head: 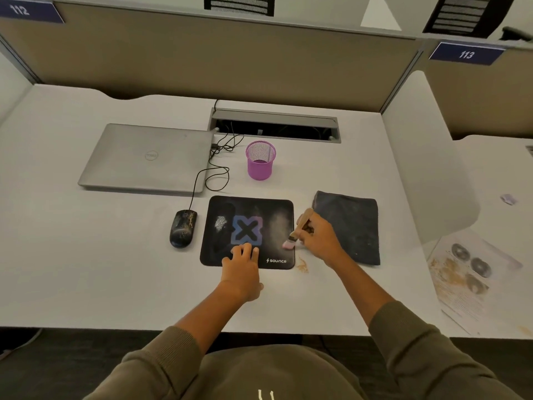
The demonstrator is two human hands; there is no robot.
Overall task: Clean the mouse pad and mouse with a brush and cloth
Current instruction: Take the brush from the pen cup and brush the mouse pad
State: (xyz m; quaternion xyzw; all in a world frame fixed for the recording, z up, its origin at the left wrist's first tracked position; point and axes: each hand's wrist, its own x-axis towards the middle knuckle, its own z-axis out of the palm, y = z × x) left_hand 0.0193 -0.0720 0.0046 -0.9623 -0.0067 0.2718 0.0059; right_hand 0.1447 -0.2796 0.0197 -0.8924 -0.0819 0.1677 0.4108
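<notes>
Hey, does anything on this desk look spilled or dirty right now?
Yes. The mouse pad has pale dusty smears left and right of its logo, the mouse is speckled with grime, and a small tan pile of crumbs lies on the desk off the pad's near right corner.

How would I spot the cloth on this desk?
Start at the black mouse pad in the middle of the white desk. Just to its right, past the hand holding the brush, lies the cloth. It is dark grey, folded flat, soft and speckled with dust.
</notes>
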